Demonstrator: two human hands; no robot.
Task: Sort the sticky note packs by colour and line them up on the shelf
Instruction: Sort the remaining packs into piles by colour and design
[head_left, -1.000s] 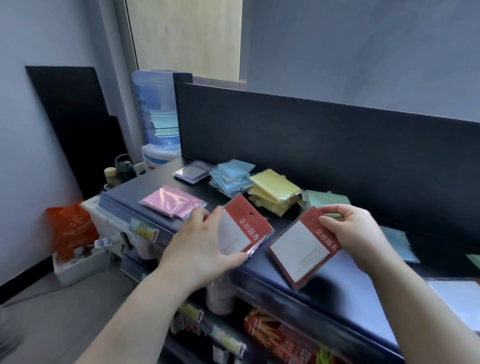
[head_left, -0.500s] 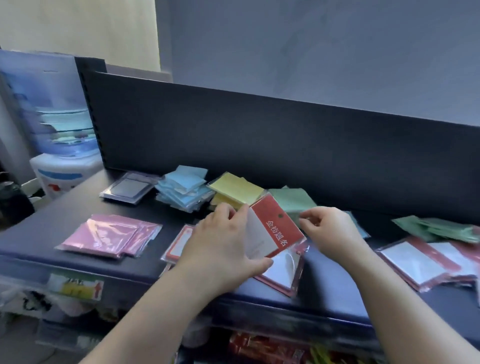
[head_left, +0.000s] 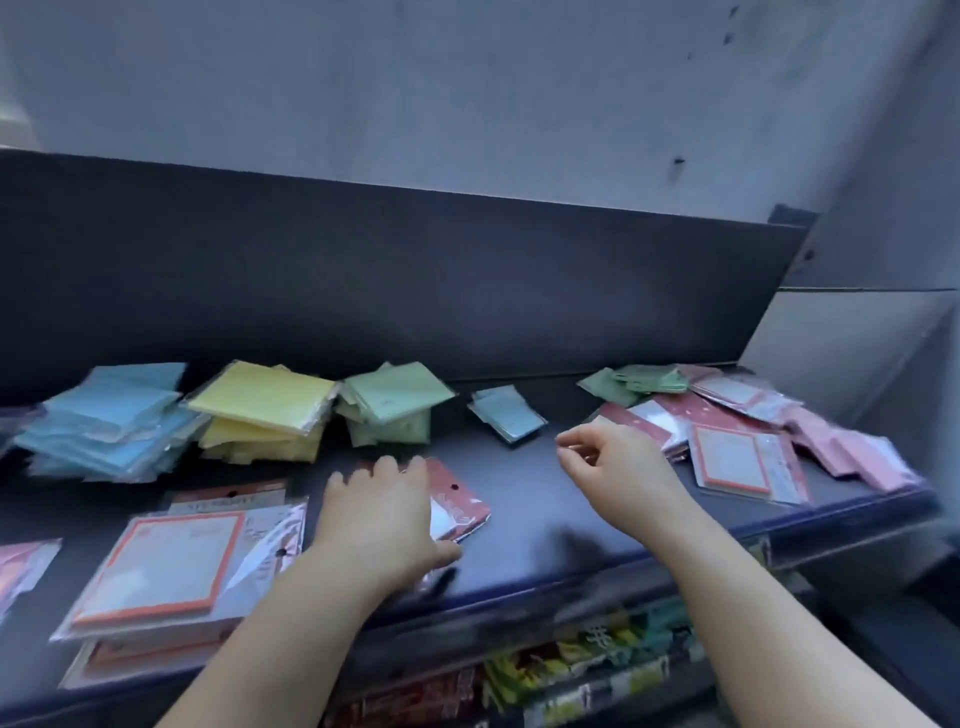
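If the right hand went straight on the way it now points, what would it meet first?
Probably the lone small blue pack near the back panel; the right hand aims up-left towards it, though depth is unclear.

We face a pale grey wall (head_left: 467, 78). Beneath it, a dark back panel (head_left: 363, 291) rises behind the dark shelf (head_left: 519, 483).

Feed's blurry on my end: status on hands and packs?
Left hand flat on red-header pack at shelf front. Right hand empty, loosely curled, beside unsorted right pile. Nothing blocking.
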